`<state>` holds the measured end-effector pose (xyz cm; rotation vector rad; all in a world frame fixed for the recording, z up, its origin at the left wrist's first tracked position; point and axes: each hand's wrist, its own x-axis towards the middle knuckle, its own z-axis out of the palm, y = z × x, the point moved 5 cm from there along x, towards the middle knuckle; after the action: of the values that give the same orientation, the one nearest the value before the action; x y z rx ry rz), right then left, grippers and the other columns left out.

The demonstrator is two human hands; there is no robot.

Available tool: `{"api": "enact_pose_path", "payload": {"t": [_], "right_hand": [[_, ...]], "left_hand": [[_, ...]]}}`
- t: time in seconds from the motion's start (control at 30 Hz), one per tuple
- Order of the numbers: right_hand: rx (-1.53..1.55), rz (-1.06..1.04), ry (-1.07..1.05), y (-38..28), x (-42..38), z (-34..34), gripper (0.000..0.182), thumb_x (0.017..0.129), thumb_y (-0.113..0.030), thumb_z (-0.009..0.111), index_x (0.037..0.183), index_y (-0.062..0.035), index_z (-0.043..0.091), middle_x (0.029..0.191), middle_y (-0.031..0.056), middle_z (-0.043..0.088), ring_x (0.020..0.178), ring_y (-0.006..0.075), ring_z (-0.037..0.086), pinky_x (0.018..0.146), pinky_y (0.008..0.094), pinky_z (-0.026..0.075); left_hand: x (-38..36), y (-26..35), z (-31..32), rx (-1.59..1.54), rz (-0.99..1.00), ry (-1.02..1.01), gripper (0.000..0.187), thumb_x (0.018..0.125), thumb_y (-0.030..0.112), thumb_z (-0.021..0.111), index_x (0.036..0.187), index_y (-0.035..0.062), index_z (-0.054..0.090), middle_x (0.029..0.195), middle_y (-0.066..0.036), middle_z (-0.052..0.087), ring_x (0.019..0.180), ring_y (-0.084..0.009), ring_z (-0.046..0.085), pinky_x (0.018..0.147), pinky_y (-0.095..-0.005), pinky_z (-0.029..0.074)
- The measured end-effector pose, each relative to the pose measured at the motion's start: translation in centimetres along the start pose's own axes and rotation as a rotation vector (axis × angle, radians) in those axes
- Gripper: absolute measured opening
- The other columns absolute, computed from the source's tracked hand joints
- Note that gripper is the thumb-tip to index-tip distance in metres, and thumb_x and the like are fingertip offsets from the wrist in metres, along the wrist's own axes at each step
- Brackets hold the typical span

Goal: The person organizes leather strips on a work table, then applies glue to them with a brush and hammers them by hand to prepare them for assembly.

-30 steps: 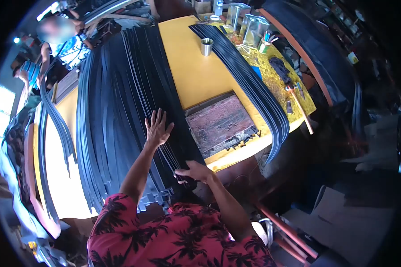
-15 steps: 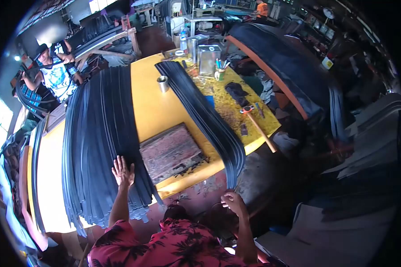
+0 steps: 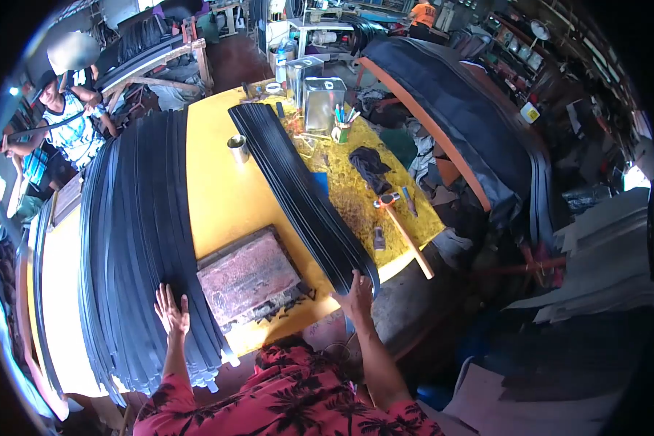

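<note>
My left hand (image 3: 172, 311) lies flat, fingers outstretched, on a wide layer of long dark strips (image 3: 134, 218) that look like leather or rubber. These strips drape over the table's near edge with uneven ends. My right hand (image 3: 356, 299) is at the near end of a narrower bundle of dark strips (image 3: 298, 192), thumb at its left side and fingers across it; part of the grip is hidden. Between the two sets of strips rests a worn rectangular block (image 3: 248, 277), with dark scraps along its near edge. A metal cup (image 3: 237, 149) stands beyond it.
On the yellow table (image 3: 214, 196) a hammer (image 3: 408, 236), a dark cloth (image 3: 370, 168), a pen holder (image 3: 341, 131) and metal cans (image 3: 323, 105) lie to the right. A dark-covered bench (image 3: 443, 109) stands beyond. A person (image 3: 73, 131) is at the far left, another (image 3: 421, 18) at the back.
My right hand has moved up from below the table edge onto the near end of the narrow bundle. My left hand stays flat on the wide layer. The whole view has shifted slightly.
</note>
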<state>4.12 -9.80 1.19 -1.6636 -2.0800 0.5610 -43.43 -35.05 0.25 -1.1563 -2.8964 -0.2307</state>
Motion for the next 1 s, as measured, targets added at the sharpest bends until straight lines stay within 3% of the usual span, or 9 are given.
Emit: {"api": "enact_pose_path", "payload": {"t": [0.33, 0.5, 0.53, 0.57, 0.63, 0.7, 0.73, 0.83, 1.0], "right_hand": [[-0.053, 0.012, -0.164, 0.9, 1.8, 0.9, 0.076, 0.065, -0.029, 0.085, 0.122, 0.0046, 0.049, 0.108, 0.0245, 0.052, 0.105, 0.0417, 0.053, 0.09, 0.0462, 0.046], [0.011, -0.033, -0.13, 1.8, 1.4, 0.7, 0.08, 0.063, -0.041, 0.088, 0.119, 0.0037, 0.051, 0.11, 0.0237, 0.054, 0.102, 0.0395, 0.054, 0.089, 0.0458, 0.046], [0.017, -0.043, -0.128, 2.1, 1.9, 0.9, 0.08, 0.063, -0.041, 0.088, 0.119, 0.0037, 0.051, 0.11, 0.0237, 0.054, 0.102, 0.0395, 0.054, 0.089, 0.0458, 0.046], [0.047, -0.079, -0.12, 2.3, 2.2, 1.0, 0.077, 0.065, -0.04, 0.087, 0.118, 0.0037, 0.052, 0.108, 0.0231, 0.055, 0.102, 0.0391, 0.054, 0.088, 0.0458, 0.046], [0.085, -0.12, -0.111, 2.4, 3.0, 0.7, 0.074, 0.067, -0.039, 0.086, 0.117, 0.0036, 0.052, 0.107, 0.0226, 0.055, 0.101, 0.0387, 0.054, 0.088, 0.0459, 0.046], [0.338, 0.073, -0.115, 3.8, 4.7, -0.5, 0.066, 0.071, -0.037, 0.083, 0.115, 0.0034, 0.053, 0.106, 0.022, 0.056, 0.102, 0.0385, 0.053, 0.089, 0.0461, 0.044], [0.206, -0.054, 0.016, 4.3, 5.4, -1.5, 0.065, 0.074, -0.031, 0.081, 0.12, 0.0034, 0.051, 0.111, 0.0223, 0.056, 0.104, 0.0389, 0.053, 0.092, 0.0466, 0.043], [-0.072, -0.108, -0.091, 6.4, 6.9, -1.9, 0.087, 0.067, -0.033, 0.084, 0.134, 0.0024, 0.042, 0.118, 0.0238, 0.056, 0.112, 0.0399, 0.052, 0.098, 0.0464, 0.042], [-0.058, -0.09, -0.26, 5.6, 8.2, -0.7, 0.075, 0.063, -0.035, 0.082, 0.12, 0.0051, 0.054, 0.117, 0.026, 0.057, 0.107, 0.0431, 0.056, 0.093, 0.0478, 0.047]], "left_hand": [[1.1, 7.1, -3.1, -0.424, -0.004, 0.373, 0.049, 0.099, 0.03, 0.052, 0.139, 0.004, 0.042, 0.146, -0.018, 0.042, 0.139, -0.0366, 0.034, 0.114, -0.0528, 0.022], [-2.2, 15.1, -6.1, -0.602, 0.094, 0.435, 0.038, 0.094, 0.01, 0.06, 0.129, 0.0005, 0.05, 0.125, -0.021, 0.056, 0.116, -0.0346, 0.055, 0.1, -0.0434, 0.045], [-2.9, 15.7, -2.6, -0.919, 0.107, 0.469, 0.036, 0.09, 0.003, 0.063, 0.124, 0.0003, 0.053, 0.119, -0.02, 0.06, 0.11, -0.0312, 0.059, 0.096, -0.04, 0.049], [-4.0, 17.9, -1.1, -1.088, -0.016, 0.341, 0.036, 0.086, -0.002, 0.064, 0.121, 0.0005, 0.055, 0.113, -0.018, 0.062, 0.105, -0.0295, 0.061, 0.09, -0.0372, 0.052], [-6.2, 23.9, -0.8, -0.808, 0.187, -0.051, 0.035, 0.087, 0.0, 0.065, 0.121, 0.0025, 0.056, 0.107, -0.016, 0.064, 0.084, -0.0258, 0.066, 0.075, -0.0344, 0.055], [-8.2, 29.9, -0.5, -1.014, 0.346, -0.251, 0.037, 0.087, 0.007, 0.066, 0.122, 0.003, 0.056, 0.108, -0.017, 0.063, 0.087, -0.0266, 0.069, 0.073, -0.0367, 0.055], [-9.1, 32.3, -1.3, -0.99, 0.333, -0.437, 0.036, 0.089, 0.011, 0.065, 0.122, 0.0032, 0.056, 0.109, -0.018, 0.063, 0.092, -0.0282, 0.069, 0.079, -0.0378, 0.054], [-10.9, 36.0, 0.1, -0.813, 0.582, -0.509, 0.038, 0.09, 0.025, 0.063, 0.122, 0.0047, 0.058, 0.113, -0.02, 0.063, 0.097, -0.0352, 0.066, 0.083, -0.0429, 0.053], [-12.0, 39.6, 2.3, -0.718, 0.633, -0.562, 0.04, 0.09, 0.029, 0.062, 0.122, 0.0045, 0.058, 0.113, -0.022, 0.063, 0.1, -0.0392, 0.064, 0.086, -0.0457, 0.051]]}}
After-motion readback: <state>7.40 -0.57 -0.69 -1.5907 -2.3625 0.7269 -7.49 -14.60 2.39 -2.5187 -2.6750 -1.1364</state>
